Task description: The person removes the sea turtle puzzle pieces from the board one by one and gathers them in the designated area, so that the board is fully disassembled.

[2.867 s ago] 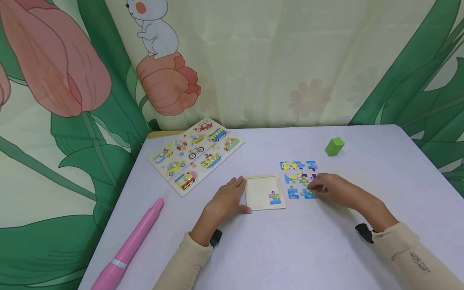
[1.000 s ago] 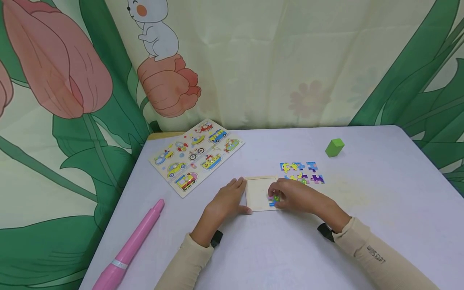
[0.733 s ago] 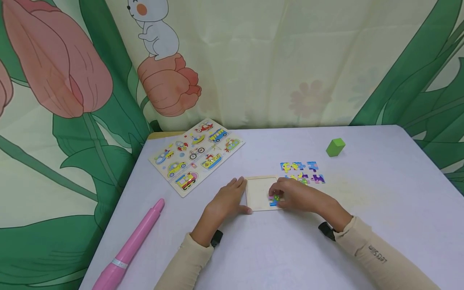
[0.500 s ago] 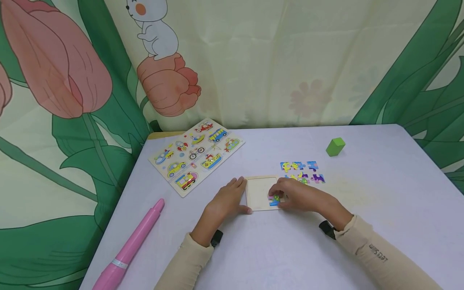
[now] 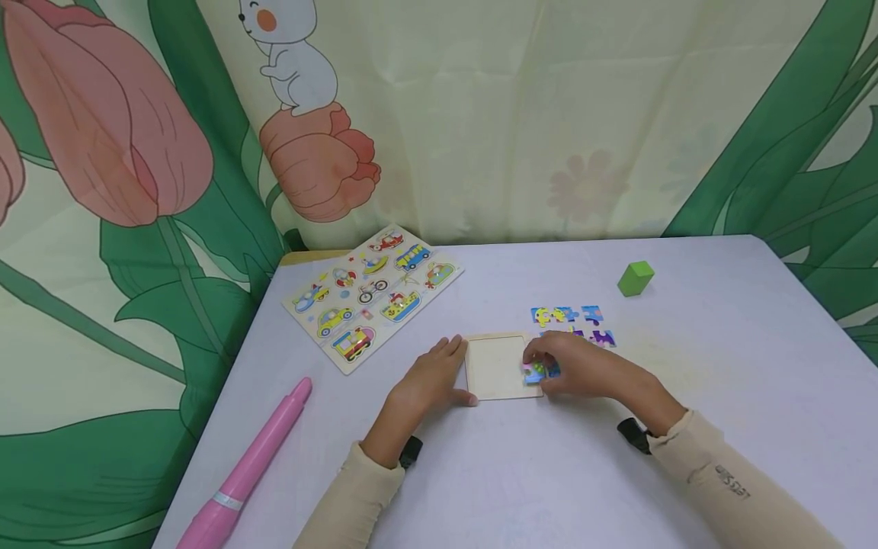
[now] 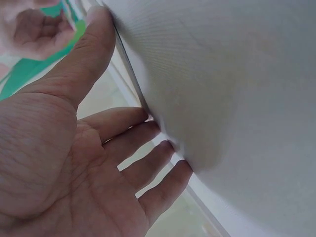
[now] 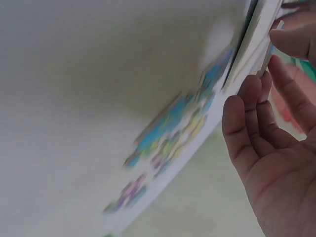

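Note:
A small square wooden puzzle tray (image 5: 495, 366) lies on the table between my hands. My left hand (image 5: 427, 379) rests at its left side, fingers stretched along the edge and the thumb near the front corner; the left wrist view shows those fingers (image 6: 163, 185) touching the edge. My right hand (image 5: 583, 367) pinches a blue, pink and green jigsaw piece (image 5: 533, 373) over the tray's right side. In the right wrist view this piece (image 7: 266, 58) is seen edge-on between thumb and fingers. Behind the right hand lie several loose jigsaw pieces (image 5: 564, 314), partly hidden by it.
A board of vehicle pictures (image 5: 373, 297) lies at the back left. A green block (image 5: 636, 279) stands at the back right. The long pink pen-shaped object (image 5: 250, 465) lies at the left. A printed curtain (image 5: 480, 122) hangs behind the white table (image 5: 507, 480).
My right hand has come from the loose pieces to the tray and gripped the piece in its front right corner. That piece is now lifted and shifted right. The left hand stays put.

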### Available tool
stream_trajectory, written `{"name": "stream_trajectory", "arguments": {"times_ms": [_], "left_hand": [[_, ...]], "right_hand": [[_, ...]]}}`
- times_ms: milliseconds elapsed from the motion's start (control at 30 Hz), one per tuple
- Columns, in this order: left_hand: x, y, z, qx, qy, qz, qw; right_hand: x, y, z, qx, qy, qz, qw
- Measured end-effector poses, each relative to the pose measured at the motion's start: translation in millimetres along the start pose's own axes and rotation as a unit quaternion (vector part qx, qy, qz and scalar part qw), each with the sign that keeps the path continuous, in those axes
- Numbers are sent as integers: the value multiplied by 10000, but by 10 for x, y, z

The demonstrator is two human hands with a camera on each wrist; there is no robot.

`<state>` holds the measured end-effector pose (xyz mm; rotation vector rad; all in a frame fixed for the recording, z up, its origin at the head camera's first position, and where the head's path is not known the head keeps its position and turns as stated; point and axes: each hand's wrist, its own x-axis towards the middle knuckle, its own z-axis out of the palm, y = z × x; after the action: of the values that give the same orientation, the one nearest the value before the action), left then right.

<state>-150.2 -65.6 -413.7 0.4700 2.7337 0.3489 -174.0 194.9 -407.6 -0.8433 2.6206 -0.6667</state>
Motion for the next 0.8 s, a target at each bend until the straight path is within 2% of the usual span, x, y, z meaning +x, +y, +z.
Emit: {"name": "stream_trajectory", "arguments": {"times_ms": [100, 367, 567, 800], "left_hand": [[0, -4, 6, -31, -10, -10, 10000], [21, -15, 13, 28, 21, 13, 10000], [36, -21, 17, -15, -2, 11, 10000], [58, -17, 35, -69, -27, 22, 10000]], "right_hand": [[-101, 138, -115, 44, 49, 145, 9999], [-416, 564, -342, 109, 256, 902, 9955], [-573, 767, -384, 37, 194, 892, 9958], [-650, 869, -366, 32, 114, 822, 9965]]}}
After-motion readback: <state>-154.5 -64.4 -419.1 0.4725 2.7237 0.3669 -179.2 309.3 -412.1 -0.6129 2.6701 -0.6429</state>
